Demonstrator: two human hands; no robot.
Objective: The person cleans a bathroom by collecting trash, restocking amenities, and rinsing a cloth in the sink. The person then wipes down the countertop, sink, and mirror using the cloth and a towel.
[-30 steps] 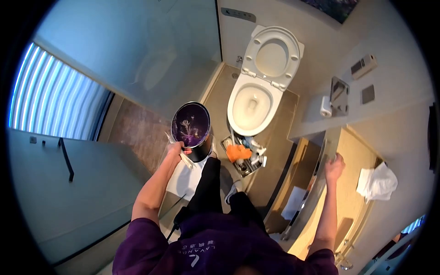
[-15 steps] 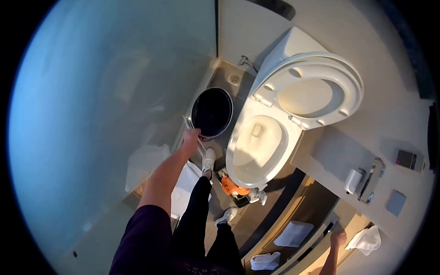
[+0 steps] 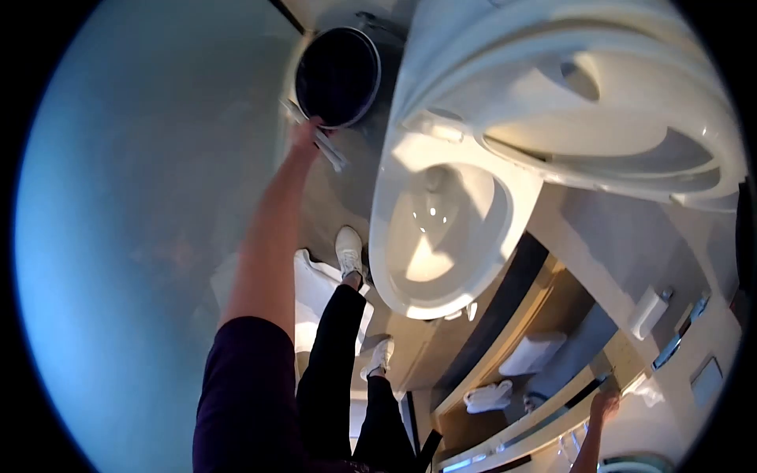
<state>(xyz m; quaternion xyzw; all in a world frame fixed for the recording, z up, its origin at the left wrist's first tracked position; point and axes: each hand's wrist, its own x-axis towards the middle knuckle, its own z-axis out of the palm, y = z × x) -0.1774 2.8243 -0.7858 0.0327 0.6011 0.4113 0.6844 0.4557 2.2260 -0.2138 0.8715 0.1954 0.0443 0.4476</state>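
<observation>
My left hand (image 3: pixel 306 134) reaches far forward and is closed around a thin white strip (image 3: pixel 330 150) beside the near rim of a round black bin (image 3: pixel 337 77). Its fingertips are close to that rim; whether they touch it I cannot tell. At lower right, my right hand (image 3: pixel 605 404) is closed at the front edge of the vanity counter (image 3: pixel 583 422), its fingers partly hidden. Between the two arms stands a white toilet (image 3: pixel 378 260) with its lid and seat (image 3: pixel 710 142) raised, the bowl in full view.
White cloth (image 3: pixel 315 296) lies on the floor by my shoe (image 3: pixel 348 251). Folded white towels (image 3: pixel 489 396) and a white tray-like item (image 3: pixel 533 353) sit on the shelf under the counter. A toilet paper roll (image 3: pixel 649 313) is on the wall. Frosted glass (image 3: pixel 142 236) lines the left.
My view has dropped closer to the toilet and tilted. The bin and left hand now appear higher in view. The orange thing by the toilet's base no longer shows. Both hands stay closed.
</observation>
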